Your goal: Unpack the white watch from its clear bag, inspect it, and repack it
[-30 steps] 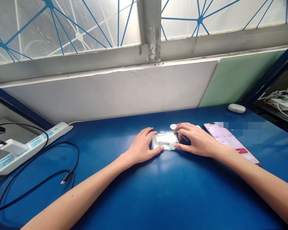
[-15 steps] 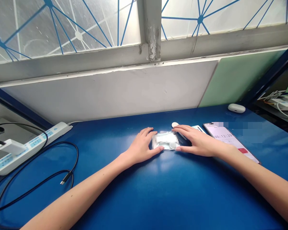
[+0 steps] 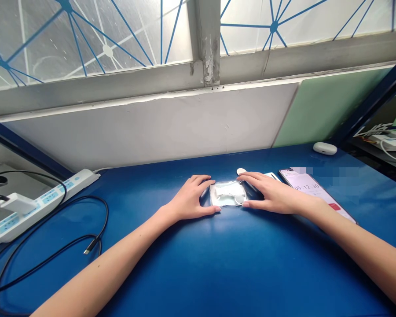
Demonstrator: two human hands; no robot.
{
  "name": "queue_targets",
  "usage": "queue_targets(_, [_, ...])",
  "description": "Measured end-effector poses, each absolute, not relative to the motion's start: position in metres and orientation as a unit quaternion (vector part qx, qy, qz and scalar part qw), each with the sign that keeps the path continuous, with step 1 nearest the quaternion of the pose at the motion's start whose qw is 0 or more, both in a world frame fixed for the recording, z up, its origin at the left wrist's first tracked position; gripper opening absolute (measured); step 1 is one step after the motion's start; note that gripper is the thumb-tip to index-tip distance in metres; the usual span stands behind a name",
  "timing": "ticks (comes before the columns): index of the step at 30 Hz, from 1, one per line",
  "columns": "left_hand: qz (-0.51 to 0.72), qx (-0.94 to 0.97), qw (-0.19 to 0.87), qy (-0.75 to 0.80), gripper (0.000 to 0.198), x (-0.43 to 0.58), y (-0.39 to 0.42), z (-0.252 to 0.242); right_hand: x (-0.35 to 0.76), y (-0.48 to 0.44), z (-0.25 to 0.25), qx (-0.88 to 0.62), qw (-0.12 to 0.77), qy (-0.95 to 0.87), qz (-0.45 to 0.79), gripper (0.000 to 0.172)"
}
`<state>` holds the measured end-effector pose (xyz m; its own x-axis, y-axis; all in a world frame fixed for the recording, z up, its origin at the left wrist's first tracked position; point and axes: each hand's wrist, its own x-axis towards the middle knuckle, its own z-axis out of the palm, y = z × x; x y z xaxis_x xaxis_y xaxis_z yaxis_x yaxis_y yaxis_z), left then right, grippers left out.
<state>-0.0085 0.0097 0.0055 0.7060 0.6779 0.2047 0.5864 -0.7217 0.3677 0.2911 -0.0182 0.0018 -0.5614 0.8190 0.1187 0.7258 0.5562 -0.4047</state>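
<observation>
A clear, shiny plastic pouch (image 3: 229, 189) lies flat on the blue table, with something pale and a small round white piece visible inside it. My left hand (image 3: 193, 198) rests at the pouch's left side, thumb and fingers spread around that edge. On the opposite side, my right hand (image 3: 272, 193) has its thumb and fingers apart, the tips at the pouch's right corners. Whether the fingertips press on the pouch I cannot tell. A white round disc (image 3: 240, 171) sits just beyond my right fingertips. Behind that hand, a white flat item (image 3: 272, 176) is partly hidden.
A phone (image 3: 312, 189) showing a running timer lies partly under my right forearm. A white earbud case (image 3: 325, 149) stands at the back right. On the left are a power strip (image 3: 71, 187) with a plugged-in charger (image 3: 18, 204) and a looped black cable (image 3: 105, 215).
My left hand has shifted slightly left, its thumb drawing back off the pouch's lower edge. My right hand and the pouch stay nearly in place.
</observation>
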Motion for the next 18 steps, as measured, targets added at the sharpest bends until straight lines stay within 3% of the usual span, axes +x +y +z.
queue_targets(18, [0.163, 0.915, 0.129, 0.346, 0.077, -0.0077, 0.0090, 0.0043, 0.2900, -0.0189, -0.0001, -0.448, 0.150, -0.871, 0.133, 0.077])
